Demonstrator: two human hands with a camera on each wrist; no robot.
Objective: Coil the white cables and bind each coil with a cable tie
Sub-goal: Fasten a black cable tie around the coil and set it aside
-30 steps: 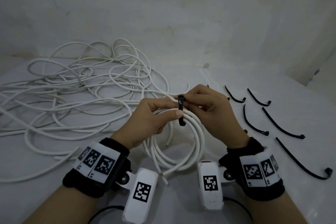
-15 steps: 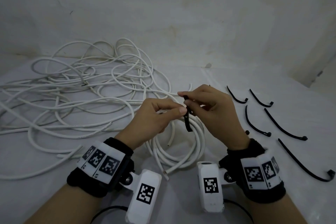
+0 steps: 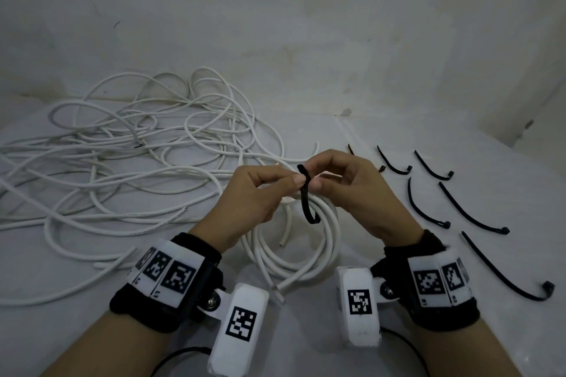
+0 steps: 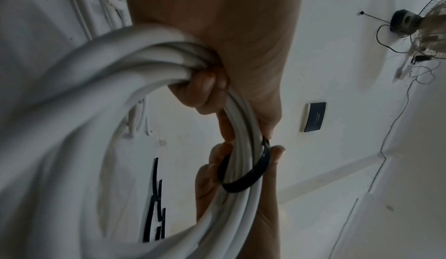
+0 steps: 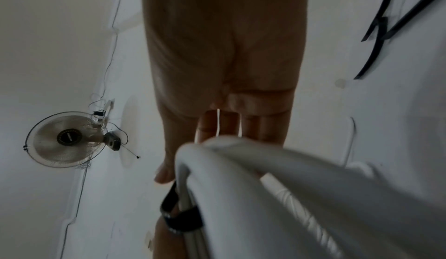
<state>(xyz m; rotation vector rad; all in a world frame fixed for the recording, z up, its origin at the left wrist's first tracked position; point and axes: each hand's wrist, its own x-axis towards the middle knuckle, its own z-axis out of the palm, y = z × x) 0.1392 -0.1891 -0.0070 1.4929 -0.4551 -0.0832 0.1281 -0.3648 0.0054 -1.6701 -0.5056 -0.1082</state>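
Coil (image 3: 306,242) held above worktop centre, now with cable tie (image 3: 307,193) looped round its strands; left hand (image 3: 254,193) grips coil, right hand (image 3: 352,190) pinches tie. Threading and tightening probably next.

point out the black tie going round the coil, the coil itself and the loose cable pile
black tie (image 3: 307,205), head view, on its strap
coil (image 3: 329,242), head view, right side of the loops
cable pile (image 3: 128,162), head view, middle of the tangle

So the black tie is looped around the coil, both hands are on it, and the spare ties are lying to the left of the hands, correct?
Not quite: the spare ties lie to the right of the hands, as the head view shows. The rest holds: the black tie loops around the coil, with the left hand and right hand both on it.
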